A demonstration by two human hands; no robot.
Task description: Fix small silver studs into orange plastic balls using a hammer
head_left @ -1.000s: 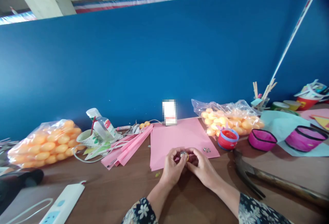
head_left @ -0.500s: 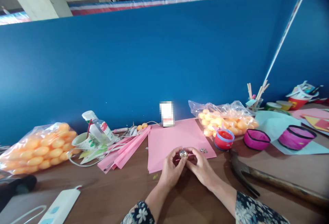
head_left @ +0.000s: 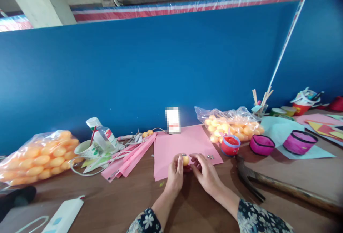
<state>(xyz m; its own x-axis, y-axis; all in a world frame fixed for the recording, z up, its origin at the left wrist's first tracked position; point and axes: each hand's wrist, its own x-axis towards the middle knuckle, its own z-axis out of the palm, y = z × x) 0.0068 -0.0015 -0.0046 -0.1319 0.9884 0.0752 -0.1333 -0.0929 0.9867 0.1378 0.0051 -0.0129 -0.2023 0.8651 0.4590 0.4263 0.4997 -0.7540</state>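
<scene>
The right hand (head_left: 207,176) has drawn apart from the ball (head_left: 185,160), which the left hand (head_left: 175,174) pinches between thumb and fingers; the right fingers curl, loosely parted, just beside it. A slackened pinch could let the ball roll off, and a careless knuckle could scatter the bits (head_left: 210,157) alongside

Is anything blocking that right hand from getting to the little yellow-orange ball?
Nothing that I can see. The left hand holds the yellow-orange ball, and the right hand is close beside it, with nothing visible standing between them.
</scene>
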